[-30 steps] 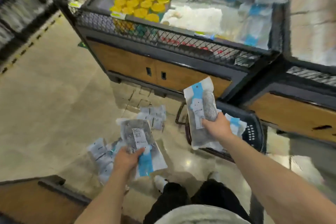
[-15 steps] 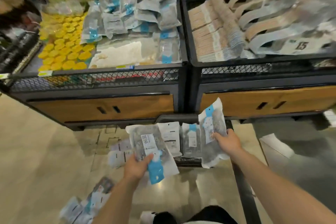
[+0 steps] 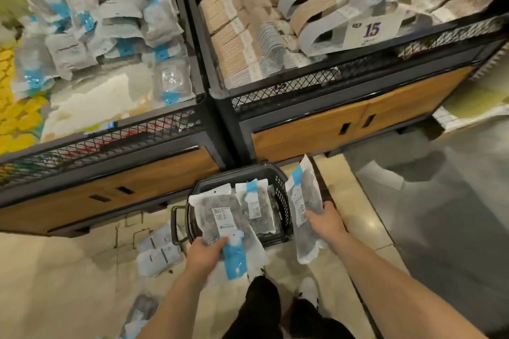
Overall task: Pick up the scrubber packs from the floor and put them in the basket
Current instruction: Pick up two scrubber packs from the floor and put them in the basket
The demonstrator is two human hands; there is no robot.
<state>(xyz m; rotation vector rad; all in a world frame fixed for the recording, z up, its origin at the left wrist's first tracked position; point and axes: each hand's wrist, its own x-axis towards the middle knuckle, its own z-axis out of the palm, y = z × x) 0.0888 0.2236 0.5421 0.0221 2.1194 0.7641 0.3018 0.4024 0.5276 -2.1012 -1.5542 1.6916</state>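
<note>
Scrubber pack [image 3: 217, 217] in left hand [image 3: 205, 256] now over basket [image 3: 281, 195], right hand's [image 3: 325, 221] pack [image 3: 304, 201] beside

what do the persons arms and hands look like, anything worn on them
The left forearm and right forearm are bare as far as the picture's bottom edge; no sleeve shows on either. The left hand and right hand are bare as well, with no gloves. No watch, bracelet or ring can be made out, though the picture is rather soft for such small things.
</note>
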